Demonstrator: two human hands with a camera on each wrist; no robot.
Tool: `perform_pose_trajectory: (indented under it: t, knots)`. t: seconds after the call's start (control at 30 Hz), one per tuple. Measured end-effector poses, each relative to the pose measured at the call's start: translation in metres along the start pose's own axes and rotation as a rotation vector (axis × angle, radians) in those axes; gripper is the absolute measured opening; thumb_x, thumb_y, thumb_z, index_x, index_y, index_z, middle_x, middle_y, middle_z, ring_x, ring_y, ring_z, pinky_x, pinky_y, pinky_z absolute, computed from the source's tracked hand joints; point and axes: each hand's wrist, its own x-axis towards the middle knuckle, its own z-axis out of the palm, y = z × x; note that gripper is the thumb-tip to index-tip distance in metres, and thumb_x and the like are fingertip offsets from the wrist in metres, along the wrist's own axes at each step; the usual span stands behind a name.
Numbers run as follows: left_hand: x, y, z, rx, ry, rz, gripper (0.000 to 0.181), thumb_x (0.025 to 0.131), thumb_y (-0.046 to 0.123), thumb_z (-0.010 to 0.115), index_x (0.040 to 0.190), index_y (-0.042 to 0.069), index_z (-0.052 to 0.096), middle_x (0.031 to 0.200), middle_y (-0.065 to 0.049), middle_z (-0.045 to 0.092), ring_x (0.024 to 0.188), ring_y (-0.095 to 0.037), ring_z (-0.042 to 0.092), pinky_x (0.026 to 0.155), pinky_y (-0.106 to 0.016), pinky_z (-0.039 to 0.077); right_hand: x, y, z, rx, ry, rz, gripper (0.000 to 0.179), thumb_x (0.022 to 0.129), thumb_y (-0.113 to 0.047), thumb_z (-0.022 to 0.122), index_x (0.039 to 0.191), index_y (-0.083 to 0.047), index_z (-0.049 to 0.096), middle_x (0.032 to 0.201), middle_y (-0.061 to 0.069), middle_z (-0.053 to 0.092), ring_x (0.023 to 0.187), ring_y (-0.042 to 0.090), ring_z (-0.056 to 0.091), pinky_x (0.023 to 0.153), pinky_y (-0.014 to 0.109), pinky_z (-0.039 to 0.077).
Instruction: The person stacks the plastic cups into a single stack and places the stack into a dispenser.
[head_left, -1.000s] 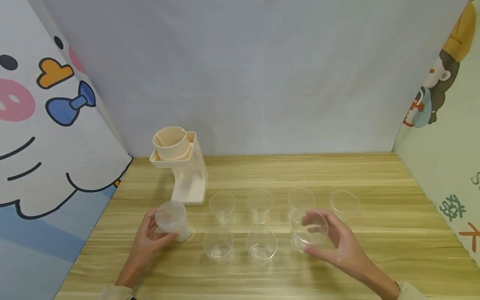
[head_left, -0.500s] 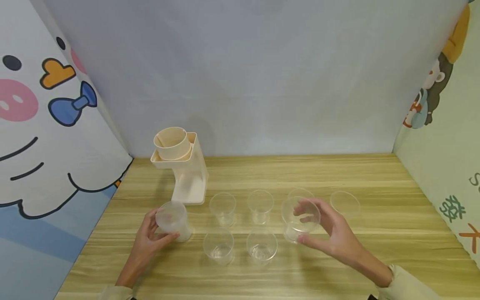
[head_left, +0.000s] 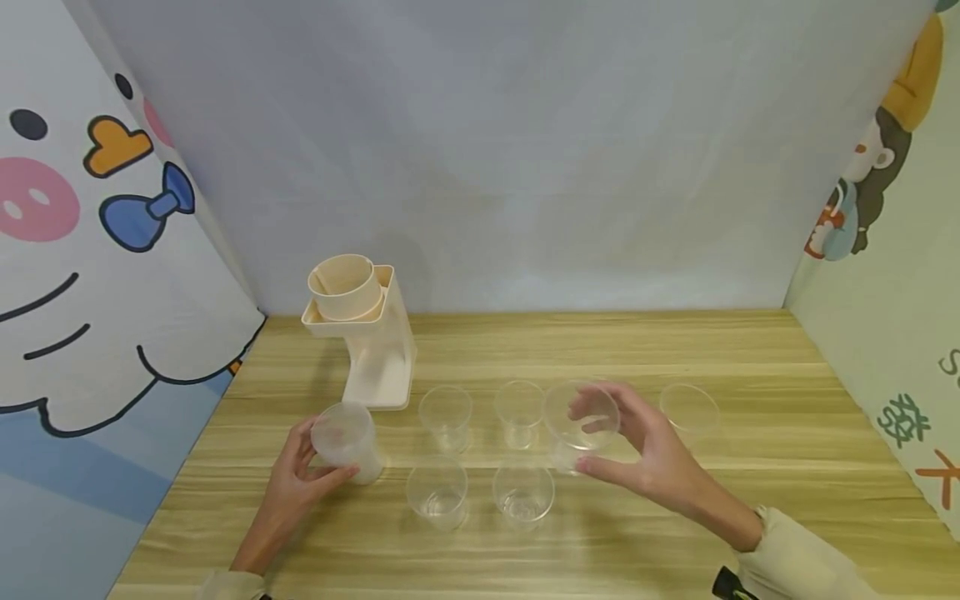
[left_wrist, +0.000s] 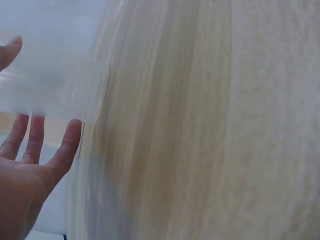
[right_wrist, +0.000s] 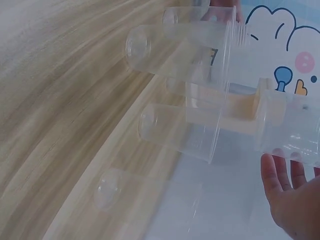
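Observation:
At the left, my left hand (head_left: pixel 292 487) grips a frosted stack of plastic cups (head_left: pixel 347 446), thumb on one side and fingers on the other. The stack stands upright; in the left wrist view its end (left_wrist: pixel 75 90) is close to the tabletop. My right hand (head_left: pixel 648 454) holds a single clear plastic cup (head_left: pixel 564 433) by its side. In the right wrist view this cup (right_wrist: pixel 287 125) is raised above the level of the standing cups. It overlaps the spot of a back-row cup in the head view. Two front-row clear cups (head_left: pixel 437 496) stand between my hands.
A back row of clear cups (head_left: pixel 446 417) stands behind, with one cup (head_left: pixel 690 408) at its right end. A cream-coloured dispenser-like stand (head_left: pixel 378 367) with a round top holder (head_left: pixel 345 287) is at the back left. Printed cloth walls (head_left: pixel 112 292) flank the wooden table (head_left: pixel 600 342).
My right hand has carried the clear cup left and slightly away from me, from the front row's right end toward the back row. The left hand and its stack have stayed put.

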Motion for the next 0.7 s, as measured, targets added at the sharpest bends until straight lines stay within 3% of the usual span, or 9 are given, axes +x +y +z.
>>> perform_pose_trajectory:
  t: [0.17,0.4,0.7]
  knots:
    - [0.0,0.0,0.0,0.007,-0.003,0.003,0.077,0.075,-0.009,0.074,0.138,0.005,0.034,0.126,0.001,0.049,0.11,-0.008,0.05,0.078,-0.024,0.053,0.007,-0.001,0.002,0.003,-0.01,0.011,0.068,0.072,0.009,0.076,0.131,-0.003,0.044,0.116,0.012,0.057,0.107,0.033,0.055,0.088,0.038,0.05]
    - [0.001,0.0,0.0,0.01,-0.004,0.007,0.076,0.075,-0.01,0.074,0.138,0.005,0.034,0.126,0.001,0.05,0.11,-0.008,0.051,0.078,-0.024,0.053,0.019,-0.001,0.007,0.009,-0.022,-0.005,0.067,0.072,0.007,0.077,0.13,-0.004,0.045,0.115,0.012,0.058,0.107,0.031,0.056,0.088,0.034,0.05]
    - [0.001,-0.002,0.0,0.008,0.001,0.008,0.077,0.074,-0.01,0.074,0.138,0.004,0.034,0.126,0.001,0.05,0.11,-0.009,0.051,0.078,-0.024,0.053,0.032,0.003,0.016,0.019,-0.05,-0.015,0.067,0.072,0.004,0.079,0.13,-0.007,0.046,0.116,0.011,0.058,0.107,0.032,0.056,0.088,0.043,0.05]
